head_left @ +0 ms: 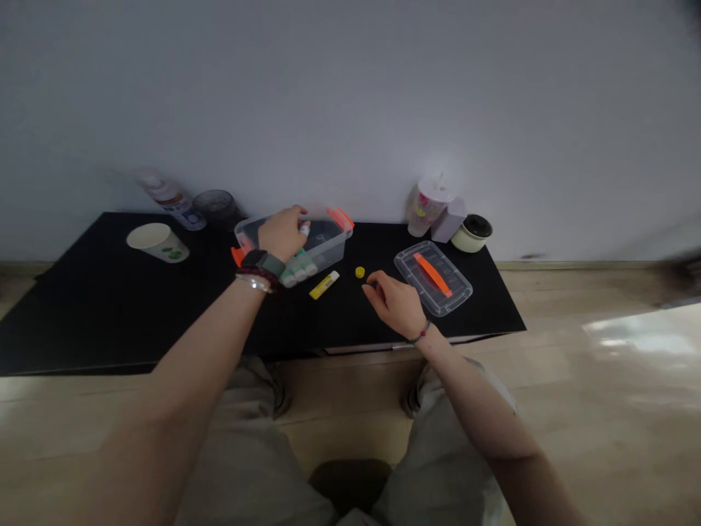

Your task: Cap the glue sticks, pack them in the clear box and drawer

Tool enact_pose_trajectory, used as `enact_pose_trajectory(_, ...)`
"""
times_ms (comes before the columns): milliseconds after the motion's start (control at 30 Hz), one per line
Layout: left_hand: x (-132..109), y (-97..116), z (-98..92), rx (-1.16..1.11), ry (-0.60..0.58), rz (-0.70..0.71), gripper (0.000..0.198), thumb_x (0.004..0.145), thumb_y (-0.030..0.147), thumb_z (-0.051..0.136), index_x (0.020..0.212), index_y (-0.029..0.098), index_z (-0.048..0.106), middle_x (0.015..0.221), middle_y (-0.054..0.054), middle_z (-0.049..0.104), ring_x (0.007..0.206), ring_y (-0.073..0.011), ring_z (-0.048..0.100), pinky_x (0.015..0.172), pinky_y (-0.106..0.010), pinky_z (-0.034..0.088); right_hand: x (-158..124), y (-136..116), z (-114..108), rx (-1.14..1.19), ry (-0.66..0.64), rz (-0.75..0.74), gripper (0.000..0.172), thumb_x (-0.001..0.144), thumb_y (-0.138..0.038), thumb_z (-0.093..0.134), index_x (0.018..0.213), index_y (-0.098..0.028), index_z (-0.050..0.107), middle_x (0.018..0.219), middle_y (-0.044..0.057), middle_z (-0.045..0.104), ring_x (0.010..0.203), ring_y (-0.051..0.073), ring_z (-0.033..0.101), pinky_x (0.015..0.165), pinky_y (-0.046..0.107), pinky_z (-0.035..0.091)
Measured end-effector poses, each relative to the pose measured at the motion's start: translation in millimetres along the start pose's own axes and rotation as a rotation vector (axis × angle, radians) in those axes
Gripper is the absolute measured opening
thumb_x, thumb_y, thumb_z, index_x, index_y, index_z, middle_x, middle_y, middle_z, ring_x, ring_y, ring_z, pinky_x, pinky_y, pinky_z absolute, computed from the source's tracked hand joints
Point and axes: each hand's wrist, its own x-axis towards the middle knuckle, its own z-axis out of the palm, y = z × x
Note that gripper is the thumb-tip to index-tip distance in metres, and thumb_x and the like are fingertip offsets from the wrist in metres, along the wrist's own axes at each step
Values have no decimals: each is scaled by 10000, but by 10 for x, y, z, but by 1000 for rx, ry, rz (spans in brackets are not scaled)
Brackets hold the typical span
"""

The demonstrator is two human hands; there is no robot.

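My left hand [282, 232] reaches over a clear plastic box [328, 252] with orange clips and is closed on a small white-capped tube [304, 229]. Several more tubes [299, 273] lie at the box's front. My right hand [395, 301] rests on the black table [98, 314], fingers curled loosely with nothing visible in them, close to a small yellow cap [360, 272]. A yellow glue stick [324, 285] lies between my hands.
The box's clear lid [434, 277] with an orange handle lies right of my right hand. A paper cup [157, 242], a bottle [171, 197] and a dark jar [216, 205] stand at the back left. A tumbler [428, 204], a pale carton [449, 219] and a round pot [474, 232] stand at the back right.
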Motion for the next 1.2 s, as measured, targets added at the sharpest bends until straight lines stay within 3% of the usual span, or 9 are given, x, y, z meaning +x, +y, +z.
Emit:
enact_pose_trajectory(67, -258, 169, -13, -54, 167, 141, 351, 988, 296, 398, 1279, 182, 560, 1196, -118, 664, 1129, -270, 602, 944, -375, 453, 17, 40, -39, 17, 49, 30, 268, 1014, -412, 422, 1014, -203, 590, 770, 18, 653, 651, 142, 585, 592, 246, 334)
enact_pose_trajectory(100, -393, 242, 20, -51, 175, 203, 337, 991, 293, 382, 1239, 187, 583, 1181, -116, 664, 1123, -264, 597, 934, -362, 447, 25, 59, -58, 25, 71, 42, 270, 1014, -413, 420, 999, -204, 590, 749, 14, 641, 644, 143, 580, 588, 247, 331)
enact_pose_trajectory(267, -848, 333, 474, 122, -38, 294, 340, 986, 279, 352, 1122, 152, 636, 1123, -174, 642, 1088, -325, 588, 884, -422, 428, 49, 140, -124, 23, 142, 73, 298, 1015, -429, 403, 948, -203, 585, 701, 12, 606, 643, 157, 574, 585, 250, 328)
enact_pose_trajectory(433, -925, 152, 860, 211, -148, 207, 300, 938, 237, 459, 1141, 98, 632, 1234, -242, 594, 1172, -384, 531, 903, -470, 407, 50, 219, -127, -65, 125, 98, 320, 1019, -443, 389, 956, -201, 589, 698, 25, 622, 644, 171, 577, 572, 256, 307)
enact_pose_trajectory(600, -920, 117, 813, 182, -182, 162, 279, 925, 197, 472, 1114, 96, 651, 1227, -222, 621, 1209, -369, 527, 940, -471, 409, 123, 355, -81, -179, 85, 151, 290, 1021, -423, 400, 993, -202, 586, 755, 35, 669, 685, 182, 604, 565, 254, 283)
enact_pose_trajectory(700, -930, 164, 659, -46, -199, 79, 277, 921, 265, 519, 1123, 123, 645, 1173, -186, 670, 1146, -343, 593, 923, -443, 444, 223, 477, -6, -224, 50, 188, 260, 1014, -404, 423, 1017, -201, 586, 805, 43, 686, 739, 194, 622, 575, 254, 294)
enact_pose_trajectory(933, -1195, 254, 418, -1250, -504, -131, 383, 841, 445, 687, 1068, 170, 547, 1067, -106, 701, 1031, -225, 672, 921, -408, 507, 460, 772, 447, -169, -54, 129, 246, 962, -275, 515, 1165, -167, 602, 1068, 105, 669, 950, 218, 620, 756, 291, 441)
enact_pose_trajectory(1067, -1298, 277, 473, -1355, -577, -318, 377, 822, 425, 735, 1017, 189, 516, 950, -38, 644, 944, -169, 658, 878, -355, 520, 529, 910, 778, -115, -113, 127, 457, 934, -257, 564, 1374, -141, 521, 1196, 135, 607, 1068, 231, 580, 923, 334, 456)
enact_pose_trajectory(1200, -1269, 283, 570, -1302, -569, -390, 394, 830, 487, 713, 973, 193, 494, 838, 9, 580, 754, -111, 595, 751, -286, 515, 596, 1007, 1018, -97, -143, 168, 573, 915, -288, 608, 1455, -159, 467, 1235, 143, 573, 1141, 259, 521, 992, 372, 429)
